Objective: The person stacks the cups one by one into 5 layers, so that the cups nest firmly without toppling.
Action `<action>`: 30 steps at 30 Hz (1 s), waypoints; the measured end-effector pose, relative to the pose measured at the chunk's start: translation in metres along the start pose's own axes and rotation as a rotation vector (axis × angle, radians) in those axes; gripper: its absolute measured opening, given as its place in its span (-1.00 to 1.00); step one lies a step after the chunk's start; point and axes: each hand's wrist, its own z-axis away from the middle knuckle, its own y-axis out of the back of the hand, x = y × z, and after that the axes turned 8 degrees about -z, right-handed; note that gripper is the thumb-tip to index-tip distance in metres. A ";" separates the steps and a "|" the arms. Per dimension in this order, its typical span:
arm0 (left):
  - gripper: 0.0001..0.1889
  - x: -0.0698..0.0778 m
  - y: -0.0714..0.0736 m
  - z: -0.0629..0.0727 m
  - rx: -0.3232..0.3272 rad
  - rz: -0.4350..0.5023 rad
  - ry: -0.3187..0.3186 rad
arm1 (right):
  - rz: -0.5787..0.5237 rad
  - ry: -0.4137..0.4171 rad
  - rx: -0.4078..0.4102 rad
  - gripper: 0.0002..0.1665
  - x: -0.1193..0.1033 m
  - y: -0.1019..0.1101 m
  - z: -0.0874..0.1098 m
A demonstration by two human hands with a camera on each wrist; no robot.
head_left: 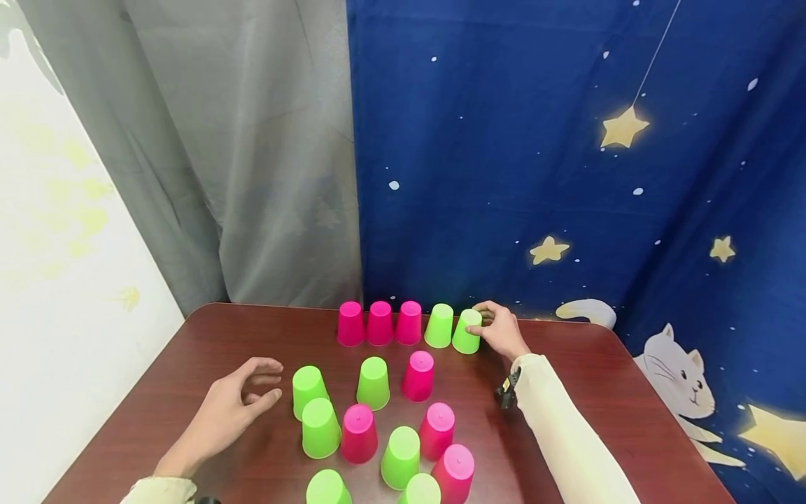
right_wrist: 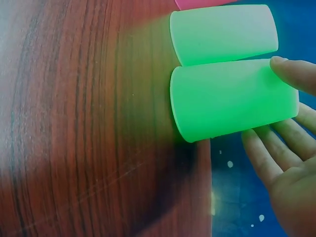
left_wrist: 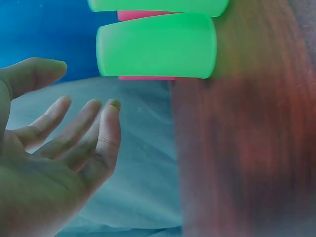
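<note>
At the right end of the back row, my right hand (head_left: pixel 502 330) holds an upside-down green cup (head_left: pixel 467 332) near its top. In the right wrist view the thumb (right_wrist: pixel 291 73) lies on one side of that cup and the fingers (right_wrist: pixel 269 153) on the other. A second green cup (head_left: pixel 439 326) stands close beside it. My left hand (head_left: pixel 229 402) hovers with loosely bent fingers, holding nothing, left of a green cup (head_left: pixel 308 392). The left wrist view shows a gap between its fingertips and the nearest green cup (left_wrist: pixel 158 47).
Three pink cups (head_left: pixel 380 324) continue the back row leftward. Several more upside-down green and pink cups, among them a pink cup (head_left: pixel 418 376) and a green cup (head_left: pixel 373 383), stand nearer on the brown table (head_left: pixel 208 343). Grey and blue curtains (head_left: pixel 504 161) hang behind its far edge.
</note>
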 end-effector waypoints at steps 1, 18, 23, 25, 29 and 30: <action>-0.63 -0.002 -0.003 -0.001 -0.003 0.008 0.008 | -0.003 -0.003 0.002 -0.48 0.001 -0.001 -0.001; -0.39 -0.011 -0.037 -0.019 -0.087 0.078 0.031 | -0.029 -0.003 -0.017 -0.23 0.005 0.003 0.009; -0.43 -0.012 -0.040 -0.026 -0.109 0.104 0.021 | 0.025 0.042 0.025 -0.26 -0.003 0.013 0.024; -0.45 -0.011 -0.039 -0.029 -0.112 0.105 0.020 | 0.028 0.063 0.038 -0.28 -0.010 0.016 0.032; -0.46 -0.007 -0.031 -0.039 -0.102 0.083 -0.005 | 0.015 0.109 0.041 -0.32 -0.026 0.020 0.051; -0.46 -0.004 -0.027 -0.043 -0.098 0.073 -0.014 | 0.007 0.119 0.040 -0.32 -0.030 0.020 0.056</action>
